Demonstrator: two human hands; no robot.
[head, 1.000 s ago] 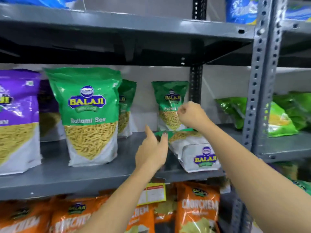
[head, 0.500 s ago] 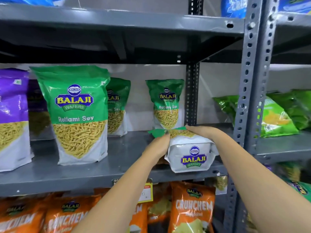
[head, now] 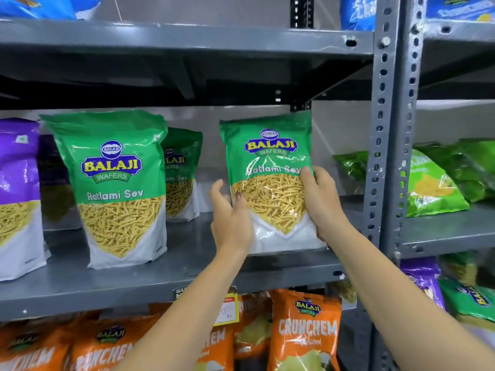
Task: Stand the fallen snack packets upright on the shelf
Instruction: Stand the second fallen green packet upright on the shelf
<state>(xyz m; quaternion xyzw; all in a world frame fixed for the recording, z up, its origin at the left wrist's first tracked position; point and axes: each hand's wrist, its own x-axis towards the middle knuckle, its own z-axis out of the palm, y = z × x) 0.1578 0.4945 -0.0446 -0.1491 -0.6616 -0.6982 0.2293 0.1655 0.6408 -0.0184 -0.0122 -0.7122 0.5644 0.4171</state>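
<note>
Grey slotted-steel racking fills the view, and its middle shelf (head: 187, 266) serves as the landmark for everything else. On that shelf, left of centre, a large green Ratlami Sev packet (head: 115, 188) stands upright near the front edge; a smaller one (head: 182, 172) stands behind it toward the back wall, and a purple packet (head: 18, 196) stands at the shelf's far left. Below the shelf hang orange Crunchem bags (head: 305, 330). Right of the shelf's upright post (head: 383, 135), light-green bags (head: 434, 183) lie slumped on the neighbouring bay.

Toward the shelf's right end, the held packet (head: 270, 183) is upright, front label facing out, its white base at or just above the shelf surface; contact there is hard to confirm. The right hand (head: 324, 204) wraps the packet's right edge, thumb across the front. The left hand (head: 230, 220) presses its left edge with thumb on the front and fingers (head: 218, 188) partly spread.

The pouch looks light, with crinkly, glossy film that could slip, and loose contents that shift. Its gusseted bottom should stand if the filling settles low. Holding both side edges at mid-height seems best, since squeezing the face would crush the sev.
</note>
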